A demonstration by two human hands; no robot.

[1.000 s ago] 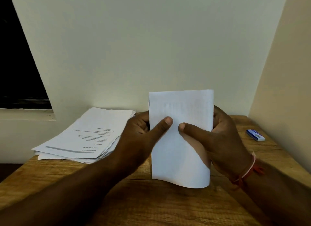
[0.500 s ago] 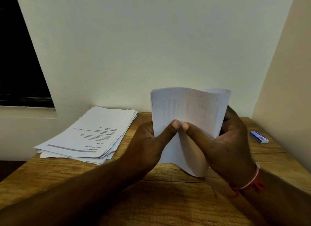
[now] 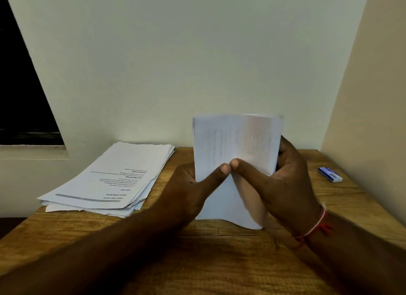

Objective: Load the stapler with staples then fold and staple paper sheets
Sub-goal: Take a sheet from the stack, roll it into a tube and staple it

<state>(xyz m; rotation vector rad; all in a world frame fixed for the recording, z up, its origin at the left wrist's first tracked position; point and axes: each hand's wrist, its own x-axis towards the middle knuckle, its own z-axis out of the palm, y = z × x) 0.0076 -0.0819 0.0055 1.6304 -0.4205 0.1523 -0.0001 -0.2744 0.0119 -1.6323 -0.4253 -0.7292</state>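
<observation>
My left hand (image 3: pixel 189 185) and right hand (image 3: pixel 285 180) both grip the folded sheet (image 3: pixel 235 138), one on each side edge. The thumbs press its near face and meet tip to tip at mid-height; the other fingers are hidden behind the paper. The sheet stands upright in front of me over the wooden table (image 3: pixel 219 261), long axis vertical. Its lower part bows toward me, and I cannot tell whether the bottom edge touches the wood. I judge this to be the creasing step, so the next move runs along that vertical line, with the thumbs parting up and down. The stack of printed sheets (image 3: pixel 114 176) lies flat, well to the left of my left hand. The small blue box (image 3: pixel 330 174), probably staples, lies beyond my right hand near the side wall. No stapler shows.
</observation>
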